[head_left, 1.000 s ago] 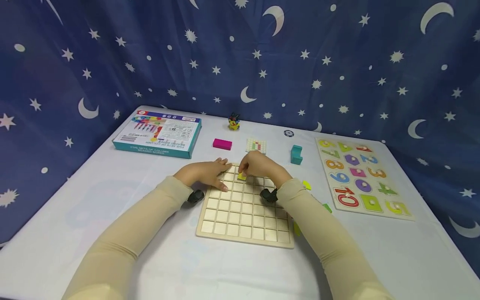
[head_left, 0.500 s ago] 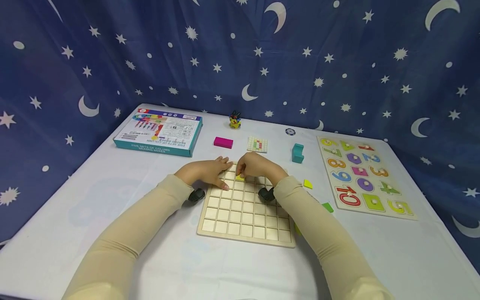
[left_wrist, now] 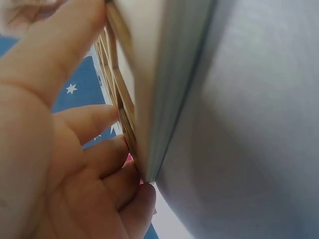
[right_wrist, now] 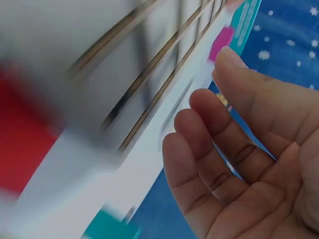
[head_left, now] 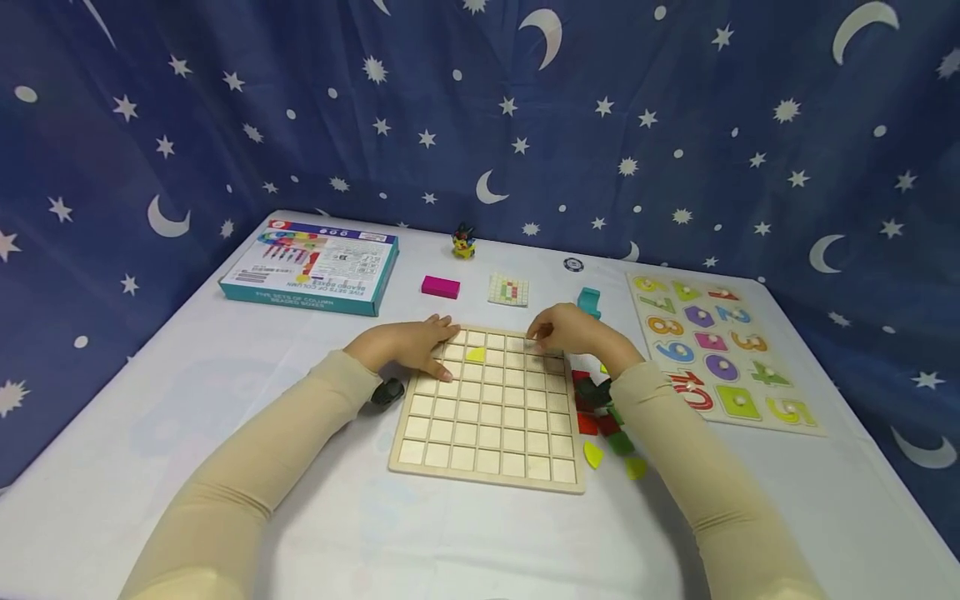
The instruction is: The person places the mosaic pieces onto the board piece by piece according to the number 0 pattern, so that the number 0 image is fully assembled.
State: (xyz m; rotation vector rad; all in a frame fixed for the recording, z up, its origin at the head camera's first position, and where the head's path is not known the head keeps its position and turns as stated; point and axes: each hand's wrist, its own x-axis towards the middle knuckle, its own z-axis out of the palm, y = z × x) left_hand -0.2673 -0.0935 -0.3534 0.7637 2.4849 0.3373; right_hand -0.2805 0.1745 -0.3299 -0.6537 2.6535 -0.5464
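One wooden grid board [head_left: 487, 433], two hands, one yellow piece.
The flat square board lies on the white table [head_left: 225, 392]. The left hand [head_left: 408, 346] rests on its far left corner, fingers straight. The right hand [head_left: 573, 333] hovers over the far right corner, fingers loose, holding nothing. The small half-round yellow piece [head_left: 476, 355] sits in a far square, flat side facing right.

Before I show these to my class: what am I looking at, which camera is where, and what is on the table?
A person works with bare hands, wearing three cameras. The head view looks down on the table; the two close, blurry views come from the wrists. The left hand rests on the corner of a wooden grid board, fingers over its edge. The right hand hovers over the board's far right side, palm open, holding nothing. One yellow piece sits in a grid cell. Loose coloured pieces lie right of the board, a number puzzle farther right, a boxed set far left.
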